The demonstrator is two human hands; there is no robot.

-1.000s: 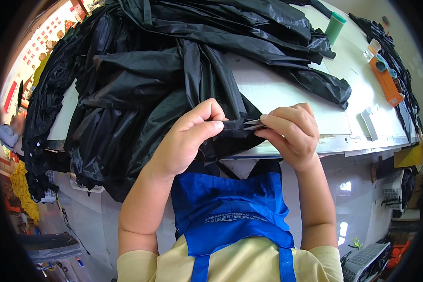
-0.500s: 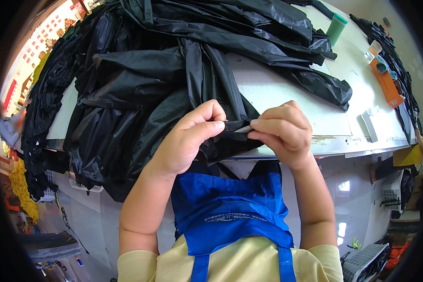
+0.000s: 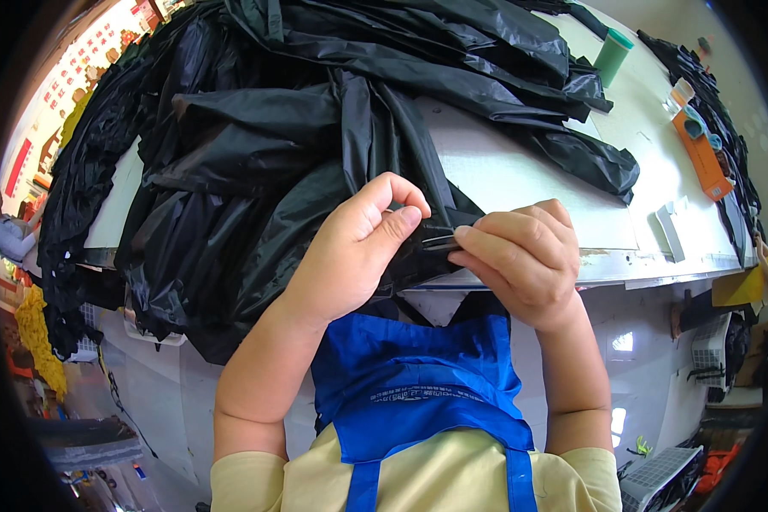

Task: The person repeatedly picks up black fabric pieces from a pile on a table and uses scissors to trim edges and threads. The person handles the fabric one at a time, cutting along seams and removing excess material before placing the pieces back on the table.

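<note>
In front of my chest, a folded edge of shiny black fabric [image 3: 410, 266] is stretched between my two hands. My left hand [image 3: 358, 230] is closed at that edge, thumb tip against the curled index finger; its other fingers are partly hidden. My right hand [image 3: 525, 260] pinches slim metal tweezers [image 3: 438, 241], their two thin prongs pointing left over the fabric, slightly apart. The rest of the cloth spreads from my hands into a large crumpled black heap [image 3: 256, 136] across the table.
The white table [image 3: 486, 158] has its near edge just beyond my blue apron [image 3: 418, 367]. At the right stand a green cup [image 3: 613, 58] and an orange box [image 3: 701, 154]. More black garments [image 3: 85, 188] hang over the left side. White baskets [image 3: 661, 478] sit on the floor.
My left thumb has shifted up and right, and its hand now sits slightly higher. My right hand has moved a little to the right, with the tweezers' prongs showing more clearly apart.
</note>
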